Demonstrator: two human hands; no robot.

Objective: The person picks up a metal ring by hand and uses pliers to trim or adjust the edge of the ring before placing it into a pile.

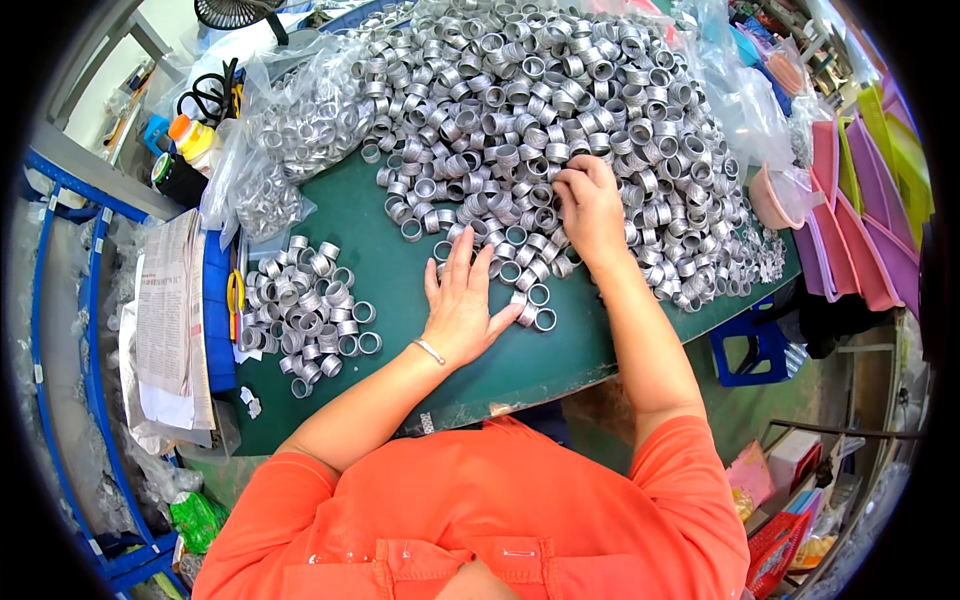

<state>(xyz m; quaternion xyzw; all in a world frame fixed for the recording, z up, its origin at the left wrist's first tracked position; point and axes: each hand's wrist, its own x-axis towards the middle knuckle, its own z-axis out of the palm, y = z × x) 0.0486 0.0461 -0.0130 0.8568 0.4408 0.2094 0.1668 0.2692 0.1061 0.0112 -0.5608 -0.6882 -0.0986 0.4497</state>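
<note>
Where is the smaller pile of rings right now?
In the head view, the smaller pile of rings lies on the left side of the green table, between the newspaper and the left hand.

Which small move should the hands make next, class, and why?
Perhaps the left hand should draw the metal rings beside it toward the smaller ring pile: they lie at the near edge of the large ring pile, while the right hand reaches into that pile.

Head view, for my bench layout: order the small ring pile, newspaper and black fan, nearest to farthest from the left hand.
1. Small ring pile: left of the left hand.
2. Newspaper: farther left, beyond the pile.
3. Black fan: top edge, left of centre.
</note>
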